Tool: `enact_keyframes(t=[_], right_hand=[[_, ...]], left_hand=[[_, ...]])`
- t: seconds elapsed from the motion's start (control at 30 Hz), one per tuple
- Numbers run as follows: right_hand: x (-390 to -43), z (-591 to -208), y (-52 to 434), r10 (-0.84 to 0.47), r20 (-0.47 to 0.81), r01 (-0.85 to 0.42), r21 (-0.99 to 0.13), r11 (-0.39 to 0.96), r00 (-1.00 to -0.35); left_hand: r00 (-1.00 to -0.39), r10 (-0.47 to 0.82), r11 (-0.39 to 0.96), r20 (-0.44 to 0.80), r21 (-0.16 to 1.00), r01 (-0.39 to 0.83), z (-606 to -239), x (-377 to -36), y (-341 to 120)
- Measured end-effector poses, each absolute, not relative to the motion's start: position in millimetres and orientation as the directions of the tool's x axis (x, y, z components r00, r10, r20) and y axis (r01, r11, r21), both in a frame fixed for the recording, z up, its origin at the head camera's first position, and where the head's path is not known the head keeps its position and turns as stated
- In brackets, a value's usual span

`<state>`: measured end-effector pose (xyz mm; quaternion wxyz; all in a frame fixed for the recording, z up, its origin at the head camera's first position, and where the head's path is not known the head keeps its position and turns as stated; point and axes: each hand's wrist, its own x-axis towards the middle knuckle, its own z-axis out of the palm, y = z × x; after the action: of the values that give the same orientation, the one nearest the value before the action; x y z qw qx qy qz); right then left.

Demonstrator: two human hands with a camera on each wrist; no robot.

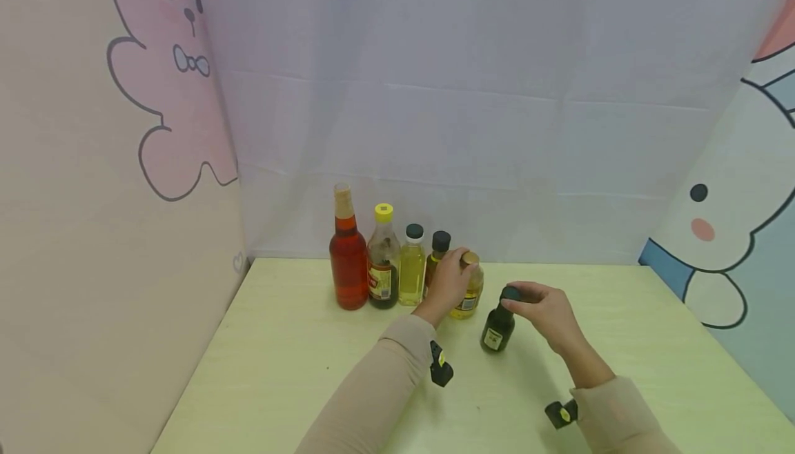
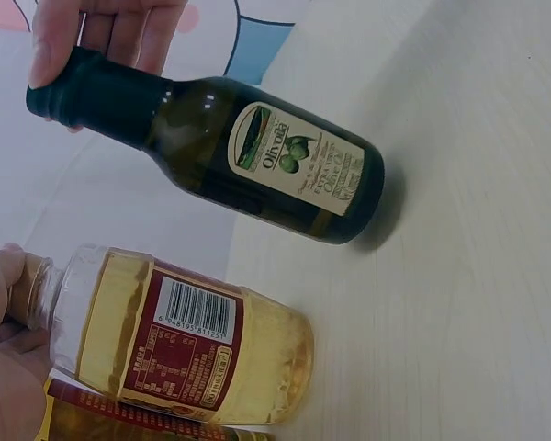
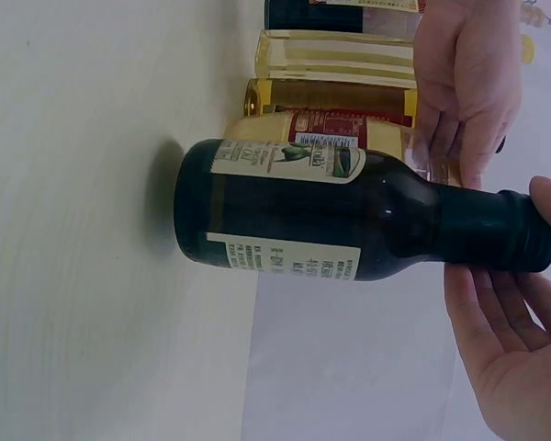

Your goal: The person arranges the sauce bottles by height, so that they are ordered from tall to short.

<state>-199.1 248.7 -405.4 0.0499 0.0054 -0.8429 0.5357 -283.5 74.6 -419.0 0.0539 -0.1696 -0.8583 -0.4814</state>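
Observation:
My left hand (image 1: 448,283) grips the gold-coloured cap of a clear bottle of yellow oil (image 1: 466,306), the last in a row at the back of the table. Its barcode label shows in the left wrist view. To the right and nearer, my right hand (image 1: 549,312) pinches the cap and neck of a small dark green olive oil bottle (image 1: 495,333) between thumb and fingers. That bottle leans slightly in the head view, its base close over the tabletop with a shadow beside it. An "Olivoilà" label (image 2: 298,158) faces the left wrist camera.
Left of my left hand stand a tall bottle of red liquid (image 1: 349,268), a yellow-capped bottle of dark sauce (image 1: 383,268), a pale yellow oil bottle (image 1: 412,271) and a black-capped bottle (image 1: 439,242), partly hidden. A white curtain (image 1: 397,130) hangs behind the pale table (image 1: 279,371).

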Motion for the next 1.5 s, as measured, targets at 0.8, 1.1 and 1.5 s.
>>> enact_keyframes(t=[0.8, 1.1, 1.5], right_hand=[[-234.7, -408.3, 249.4, 0.172, 0.094, 0.001, -0.875, 0.484, -0.981], [-245.1, -409.9, 250.9, 0.199, 0.099, 0.011, -0.872, 0.489, -0.975], [-253.0, -413.3, 247.3, 0.235, 0.134, -0.007, -0.881, 0.474, -0.963]], left_hand=[[-0.941, 0.230, 0.497, 0.247, 0.801, 0.332, -421.0, -285.1, 76.2], [-0.938, 0.221, 0.484, 0.269, 0.804, 0.345, -421.6, -284.5, 77.0], [-0.949, 0.186, 0.492, 0.255, 0.812, 0.315, -422.0, -284.7, 79.5]])
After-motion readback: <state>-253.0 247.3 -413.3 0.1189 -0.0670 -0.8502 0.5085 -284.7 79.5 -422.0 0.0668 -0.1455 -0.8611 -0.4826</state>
